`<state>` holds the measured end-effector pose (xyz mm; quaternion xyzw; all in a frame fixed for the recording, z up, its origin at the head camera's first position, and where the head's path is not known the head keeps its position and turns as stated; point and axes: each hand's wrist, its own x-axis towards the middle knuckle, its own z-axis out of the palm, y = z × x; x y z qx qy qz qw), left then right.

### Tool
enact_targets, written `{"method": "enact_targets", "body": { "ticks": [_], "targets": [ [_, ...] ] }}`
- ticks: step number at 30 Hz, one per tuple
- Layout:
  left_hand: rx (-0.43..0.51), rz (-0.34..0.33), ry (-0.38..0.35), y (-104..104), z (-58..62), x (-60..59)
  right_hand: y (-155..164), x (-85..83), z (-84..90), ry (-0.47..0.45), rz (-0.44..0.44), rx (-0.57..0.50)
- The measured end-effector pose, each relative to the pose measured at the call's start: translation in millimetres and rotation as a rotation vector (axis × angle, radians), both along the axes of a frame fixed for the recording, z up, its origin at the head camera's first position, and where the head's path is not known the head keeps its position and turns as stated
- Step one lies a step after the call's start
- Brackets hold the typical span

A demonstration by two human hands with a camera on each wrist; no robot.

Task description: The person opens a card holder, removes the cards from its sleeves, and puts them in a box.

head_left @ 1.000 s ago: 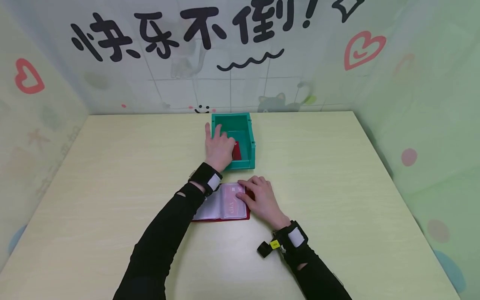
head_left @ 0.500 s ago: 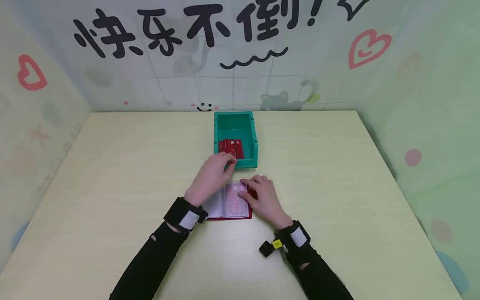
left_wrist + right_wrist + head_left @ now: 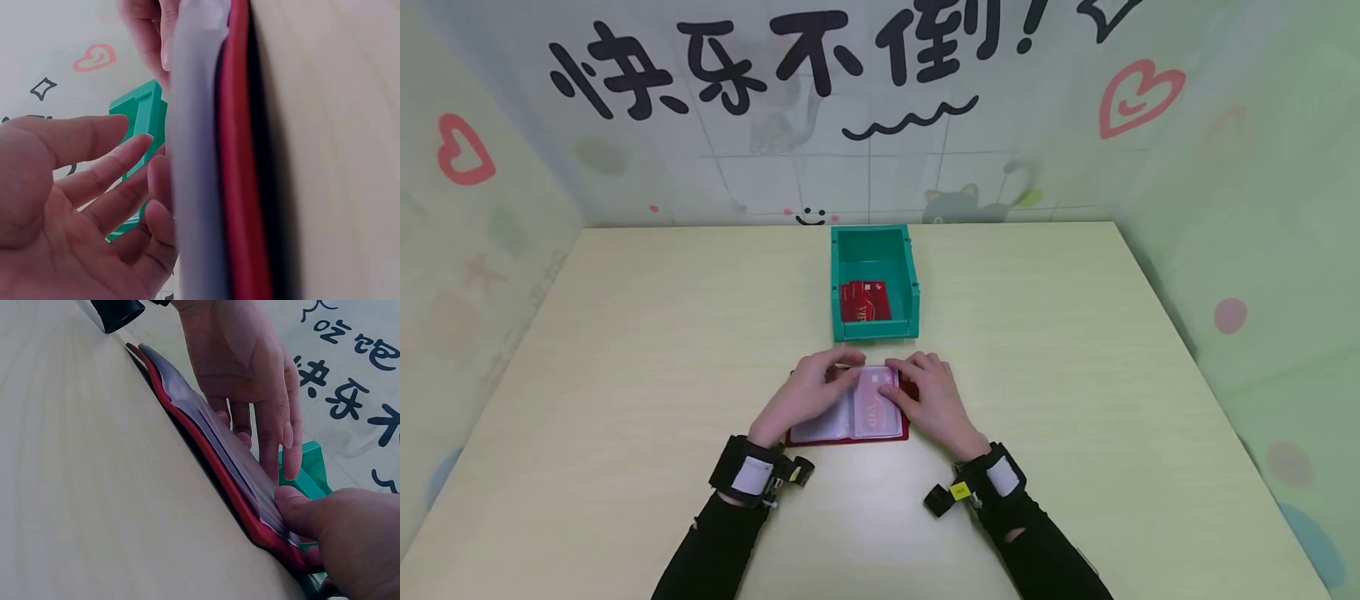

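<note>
A red card holder point(image 3: 904, 430) lies spread on the table, its clear sleeves facing up. Inside the right sleeve shows a pinkish card point(image 3: 874, 418) with faint lettering. My right hand point(image 3: 936, 408) grips the holder's right side, thumb point(image 3: 297, 509) on the sleeve and other fingers at the edge and under the cover. Over the upper left page hovers my left hand point(image 3: 805, 392). In the left wrist view its thumb and fingers point(image 3: 100, 178) are apart with nothing between them. The holder's red cover point(image 3: 212, 462) runs edge-on through the right wrist view.
Beyond the holder stands a green open-topped box point(image 3: 876, 332). Several red cards point(image 3: 865, 302) lie at its near end. The pale wooden table point(image 3: 662, 333) meets a printed wall covering point(image 3: 730, 179) at the back. Both wrists carry black straps with small cameras.
My left hand has come back from the green box to the holder's left page, uncovering the red cards in the box. The right hand keeps its place on the holder.
</note>
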<state>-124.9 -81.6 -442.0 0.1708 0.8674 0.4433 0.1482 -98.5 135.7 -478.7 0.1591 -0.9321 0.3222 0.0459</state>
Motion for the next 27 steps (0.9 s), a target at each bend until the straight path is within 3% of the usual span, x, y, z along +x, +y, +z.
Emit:
{"method": "enact_targets", "body": {
  "ticks": [8,12,14,21,23,27],
  "targets": [
    [0.070,0.043,-0.004,-9.1,-4.2,-7.1,1.1,-1.4,-5.0,0.059,0.004,-0.048],
    [0.073,0.081,-0.028,-11.9,-2.6,-8.5,0.4,-1.5,-4.2,0.042,-0.001,-0.056],
    [0.033,0.083,-0.008,-12.8,-2.7,-8.4,-0.1,-1.6,-2.6,0.029,-0.004,-0.056],
    [-0.251,0.058,0.184,-9.9,2.5,-3.0,0.0,-3.6,-0.6,0.015,-0.003,-0.047],
    [-0.287,0.049,0.203,-7.8,4.9,-1.5,0.1,-4.1,-0.1,0.015,0.000,-0.050],
    [-0.259,0.033,0.163,-3.3,5.9,0.1,0.6,-5.1,-0.3,0.012,0.003,-0.058]
  ]
}}
